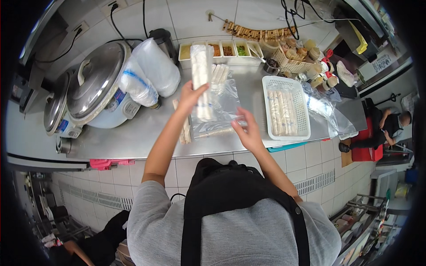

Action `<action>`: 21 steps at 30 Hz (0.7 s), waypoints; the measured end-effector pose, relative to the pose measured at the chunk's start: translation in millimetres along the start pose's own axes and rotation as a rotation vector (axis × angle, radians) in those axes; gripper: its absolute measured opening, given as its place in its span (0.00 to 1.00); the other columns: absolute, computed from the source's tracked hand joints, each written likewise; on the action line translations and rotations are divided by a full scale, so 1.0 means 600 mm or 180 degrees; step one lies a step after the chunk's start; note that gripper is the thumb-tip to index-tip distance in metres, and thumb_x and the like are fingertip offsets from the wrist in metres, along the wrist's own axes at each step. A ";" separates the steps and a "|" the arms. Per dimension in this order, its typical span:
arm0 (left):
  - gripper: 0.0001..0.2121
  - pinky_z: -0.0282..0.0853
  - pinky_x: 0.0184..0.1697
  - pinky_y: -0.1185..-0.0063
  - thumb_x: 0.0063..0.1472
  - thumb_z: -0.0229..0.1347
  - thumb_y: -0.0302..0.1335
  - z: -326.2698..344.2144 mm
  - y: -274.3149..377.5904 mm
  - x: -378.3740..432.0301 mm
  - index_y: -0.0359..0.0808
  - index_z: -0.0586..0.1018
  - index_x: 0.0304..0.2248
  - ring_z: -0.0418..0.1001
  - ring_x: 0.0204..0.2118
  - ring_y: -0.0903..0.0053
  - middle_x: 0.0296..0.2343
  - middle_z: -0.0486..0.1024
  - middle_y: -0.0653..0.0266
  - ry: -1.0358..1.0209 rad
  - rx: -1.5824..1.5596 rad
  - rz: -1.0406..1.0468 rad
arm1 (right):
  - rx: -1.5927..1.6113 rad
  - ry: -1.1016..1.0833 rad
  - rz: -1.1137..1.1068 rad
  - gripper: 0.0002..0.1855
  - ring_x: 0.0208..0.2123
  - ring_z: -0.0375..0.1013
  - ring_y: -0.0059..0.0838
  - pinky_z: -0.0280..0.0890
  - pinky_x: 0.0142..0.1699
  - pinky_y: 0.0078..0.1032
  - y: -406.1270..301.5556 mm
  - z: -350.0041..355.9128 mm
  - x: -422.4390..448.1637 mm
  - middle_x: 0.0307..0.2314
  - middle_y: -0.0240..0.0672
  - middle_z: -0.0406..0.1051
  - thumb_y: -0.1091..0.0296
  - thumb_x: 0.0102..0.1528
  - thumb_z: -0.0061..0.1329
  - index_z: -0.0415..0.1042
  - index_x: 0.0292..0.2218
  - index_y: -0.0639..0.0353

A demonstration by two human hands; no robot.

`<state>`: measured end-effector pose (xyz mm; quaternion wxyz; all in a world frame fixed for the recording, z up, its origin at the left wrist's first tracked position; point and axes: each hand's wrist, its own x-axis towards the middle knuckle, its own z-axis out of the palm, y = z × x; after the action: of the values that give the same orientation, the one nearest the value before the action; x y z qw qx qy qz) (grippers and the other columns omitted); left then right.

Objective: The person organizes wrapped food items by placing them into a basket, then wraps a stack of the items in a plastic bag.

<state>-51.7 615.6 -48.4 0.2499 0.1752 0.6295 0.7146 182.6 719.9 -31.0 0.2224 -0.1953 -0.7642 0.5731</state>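
My left hand (193, 96) grips a clear plastic bag of long white rolls (200, 69), held upright above the steel counter. To the right, my right hand (247, 129) is spread with nothing in it, beside a clear plastic bag (224, 103) lying flat. Short wrapped rolls (219, 73) rest at the far end of that bag, and a pale strip-like piece (216, 133) lies near its front. Partly hidden by my left forearm, more long pieces (185, 131) lie on the counter. Further right, a white perforated plastic basket (302, 128) holds several bagged long rolls (282, 113).
Two large lidded electric cookers (96, 89) and plastic-wrapped stacks (156, 66) stand on the left. A row of topping containers (221, 60) lines the back. A basket of bottles (293, 65) and loose plastic bags (319, 104) are at right. Co-workers are at far right (382, 129) and lower left (106, 239).
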 end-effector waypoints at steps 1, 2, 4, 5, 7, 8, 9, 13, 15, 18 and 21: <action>0.16 0.71 0.33 0.81 0.53 0.62 0.29 0.024 0.003 -0.025 0.29 0.76 0.39 0.75 0.31 0.80 0.32 0.78 0.61 0.0013 -0.0079 -0.0002 | -0.0073 0.0133 -0.0174 0.25 0.39 0.71 0.31 0.68 0.40 0.28 -0.011 0.026 0.028 0.42 0.38 0.68 0.61 0.52 0.56 0.67 0.50 0.58; 0.16 0.70 0.33 0.81 0.54 0.62 0.28 0.037 -0.003 -0.044 0.29 0.75 0.40 0.75 0.32 0.81 0.33 0.77 0.61 -0.0064 -0.0296 0.0010 | -0.0139 0.0246 -0.0362 0.25 0.36 0.72 0.32 0.68 0.38 0.28 -0.021 0.046 0.051 0.39 0.39 0.71 0.60 0.52 0.56 0.68 0.49 0.58; 0.16 0.70 0.33 0.81 0.54 0.62 0.28 0.040 -0.011 -0.073 0.29 0.74 0.40 0.75 0.33 0.81 0.34 0.77 0.61 -0.0070 -0.0516 0.0051 | -0.0359 -0.0104 -0.0366 0.21 0.32 0.73 0.29 0.68 0.36 0.27 -0.056 0.062 0.089 0.33 0.38 0.72 0.60 0.53 0.54 0.70 0.46 0.59; 0.17 0.71 0.34 0.80 0.55 0.60 0.29 0.038 -0.015 -0.085 0.29 0.73 0.41 0.75 0.33 0.80 0.34 0.77 0.61 -0.0114 -0.0752 -0.0088 | -0.0596 -0.0394 -0.0364 0.18 0.28 0.73 0.26 0.68 0.33 0.26 -0.066 0.068 0.096 0.27 0.38 0.73 0.60 0.55 0.53 0.73 0.44 0.60; 0.17 0.71 0.36 0.80 0.56 0.59 0.29 0.022 -0.017 -0.104 0.30 0.72 0.42 0.75 0.34 0.79 0.34 0.76 0.62 -0.0110 -0.0991 -0.0203 | -0.0744 -0.0441 -0.0281 0.14 0.19 0.69 0.25 0.64 0.28 0.25 -0.059 0.075 0.096 0.17 0.38 0.69 0.60 0.56 0.50 0.75 0.36 0.62; 0.17 0.73 0.37 0.78 0.57 0.57 0.30 0.006 -0.018 -0.112 0.31 0.71 0.43 0.75 0.34 0.78 0.34 0.76 0.61 -0.0269 -0.1273 -0.0423 | -0.0952 -0.0564 -0.0219 0.13 0.19 0.67 0.24 0.63 0.27 0.26 -0.041 0.079 0.101 0.16 0.39 0.69 0.61 0.57 0.48 0.75 0.35 0.63; 0.17 0.74 0.38 0.76 0.58 0.55 0.31 -0.006 -0.021 -0.121 0.31 0.70 0.44 0.76 0.35 0.76 0.34 0.76 0.61 -0.0422 -0.1559 -0.0640 | -0.1161 -0.0693 -0.0159 0.12 0.18 0.66 0.23 0.61 0.26 0.26 -0.036 0.086 0.102 0.16 0.39 0.68 0.63 0.58 0.46 0.75 0.34 0.63; 0.21 0.73 0.44 0.70 0.59 0.53 0.35 -0.023 -0.040 -0.144 0.32 0.67 0.48 0.75 0.40 0.69 0.39 0.73 0.57 0.0105 -0.1832 -0.0670 | -0.0698 -0.0666 -0.0319 0.12 0.16 0.62 0.22 0.60 0.25 0.24 -0.028 0.112 0.091 0.17 0.37 0.70 0.65 0.60 0.43 0.75 0.33 0.63; 0.22 0.72 0.45 0.69 0.58 0.54 0.36 -0.049 -0.070 -0.143 0.32 0.66 0.48 0.74 0.41 0.67 0.40 0.72 0.55 0.0112 -0.2041 -0.1044 | -0.0212 -0.0747 -0.0317 0.13 0.18 0.68 0.21 0.62 0.25 0.21 -0.032 0.118 0.095 0.20 0.35 0.73 0.66 0.62 0.40 0.73 0.33 0.63; 0.22 0.72 0.45 0.69 0.57 0.55 0.35 -0.068 -0.089 -0.152 0.31 0.67 0.47 0.74 0.40 0.67 0.39 0.72 0.54 0.0203 -0.2195 -0.0779 | 0.0651 -0.1073 0.0378 0.13 0.22 0.74 0.24 0.65 0.25 0.18 -0.070 0.105 0.104 0.23 0.36 0.75 0.65 0.63 0.37 0.71 0.33 0.64; 0.22 0.73 0.44 0.70 0.56 0.57 0.33 -0.069 -0.090 -0.172 0.31 0.67 0.47 0.75 0.40 0.67 0.37 0.73 0.55 0.0370 -0.2034 -0.1132 | 0.0721 -0.1304 0.0586 0.14 0.26 0.78 0.29 0.68 0.26 0.19 -0.078 0.069 0.137 0.25 0.41 0.75 0.65 0.64 0.36 0.70 0.34 0.64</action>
<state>16.1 526.8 -101.2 0.3762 -0.0648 0.4083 0.8292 89.6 720.4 13.3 0.0302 -0.1176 -0.7033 0.7005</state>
